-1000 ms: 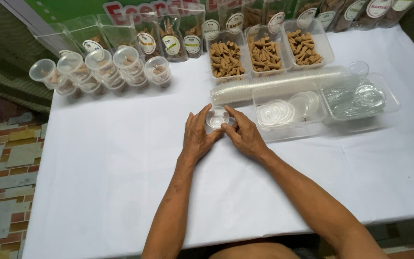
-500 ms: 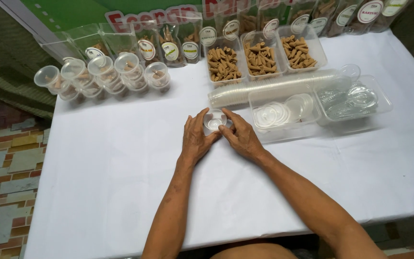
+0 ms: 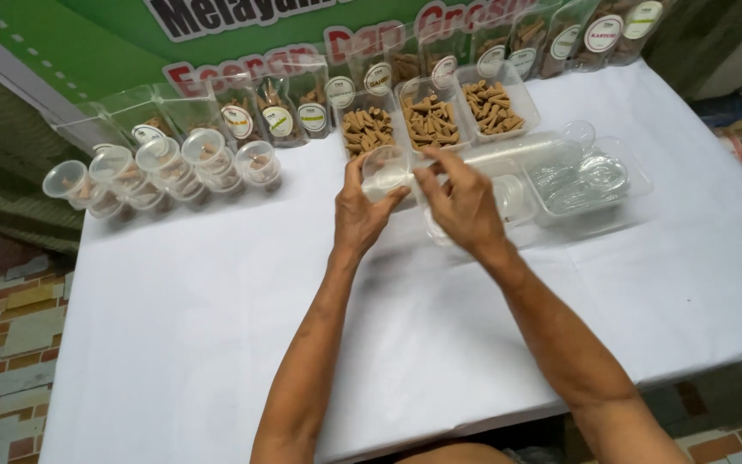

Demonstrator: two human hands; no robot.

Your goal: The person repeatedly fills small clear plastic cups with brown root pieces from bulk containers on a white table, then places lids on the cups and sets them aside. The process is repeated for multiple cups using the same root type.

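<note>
A small clear plastic cup [image 3: 386, 172] is lifted above the white table [image 3: 173, 326], with my left hand [image 3: 362, 210] gripping it from below and the side. My right hand [image 3: 461, 202] is beside it, fingertips pinched near the cup's rim; whether they touch it I cannot tell. Just behind the hands sit three open clear trays of brown cone-shaped pieces [image 3: 427, 116]. A clear tray of lids [image 3: 590, 180] lies to the right of my right hand.
Several filled clear cups with lids [image 3: 165, 167] stand stacked at the back left. Clear pouches with round labels [image 3: 276, 112] lean against a green banner [image 3: 113, 43] at the back. Tiled floor [image 3: 2, 344] shows left of the table.
Both hands have risen from the table surface and moved toward the trays, lifting the small clear cup with them. The camera view has also shifted.
</note>
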